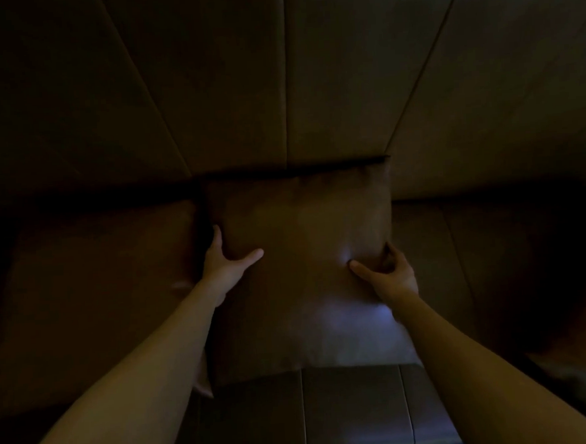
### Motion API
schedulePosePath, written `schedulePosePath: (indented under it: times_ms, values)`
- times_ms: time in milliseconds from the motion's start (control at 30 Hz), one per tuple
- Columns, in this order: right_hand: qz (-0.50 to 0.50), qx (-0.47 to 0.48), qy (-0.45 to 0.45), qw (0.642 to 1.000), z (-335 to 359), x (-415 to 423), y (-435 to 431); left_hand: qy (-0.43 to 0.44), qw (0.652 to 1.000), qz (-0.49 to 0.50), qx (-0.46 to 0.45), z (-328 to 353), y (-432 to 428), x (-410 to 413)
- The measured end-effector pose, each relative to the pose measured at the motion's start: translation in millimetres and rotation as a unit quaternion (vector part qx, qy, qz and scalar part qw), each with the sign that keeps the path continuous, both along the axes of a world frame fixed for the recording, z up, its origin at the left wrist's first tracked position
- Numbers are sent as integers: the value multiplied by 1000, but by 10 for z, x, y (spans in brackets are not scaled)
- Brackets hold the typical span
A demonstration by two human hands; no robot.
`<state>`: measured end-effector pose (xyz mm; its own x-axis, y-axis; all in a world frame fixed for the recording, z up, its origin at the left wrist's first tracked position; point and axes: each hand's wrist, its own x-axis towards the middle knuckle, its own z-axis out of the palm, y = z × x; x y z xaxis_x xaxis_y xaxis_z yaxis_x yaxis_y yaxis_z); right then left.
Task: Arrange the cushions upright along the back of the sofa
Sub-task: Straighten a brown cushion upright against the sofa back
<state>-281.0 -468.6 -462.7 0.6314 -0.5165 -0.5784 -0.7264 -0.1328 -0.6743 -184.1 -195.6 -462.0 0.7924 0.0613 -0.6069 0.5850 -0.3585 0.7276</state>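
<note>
The scene is very dark. A brown square cushion (301, 272) stands upright in the middle, its top edge against the padded sofa back (286, 85). My left hand (224, 263) grips its left edge, thumb spread across the front. My right hand (387, 274) grips its right edge, thumb pressing a dent into the front. A second brown cushion (93, 295) stands upright just left of it, touching my left hand. A third cushion (500, 271) leans against the back on the right, in deep shadow.
The sofa seat (354, 410), with stitched seams, shows below the middle cushion. The back is made of tall padded panels with seams. A dim rounded shape (579, 376) lies at the lower right, too dark to identify.
</note>
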Motion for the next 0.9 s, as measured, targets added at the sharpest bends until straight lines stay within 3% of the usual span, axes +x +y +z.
schedulePosePath:
  times_ms: [233,367,433,567,733,900]
  values:
    - [28,16,49,998,35,41,51,27,999,-37,19,10,-2,25]
    - [82,27,74,994,277,-46,15,29,997,1,71,184,-193,-80]
    - [99,20,64,993,415,-153,-33,6,993,8,114,324,-363,-157]
    - [37,24,54,998,722,-328,-294,-71,979,-37,186,651,-913,-250]
    - [-21,5,18,1000,1052,-752,-1005,-119,975,-116,147,1001,-1998,-464]
    - [-67,26,11,997,1160,-1474,-2073,-58,972,-229,17,1139,-3245,-1095]
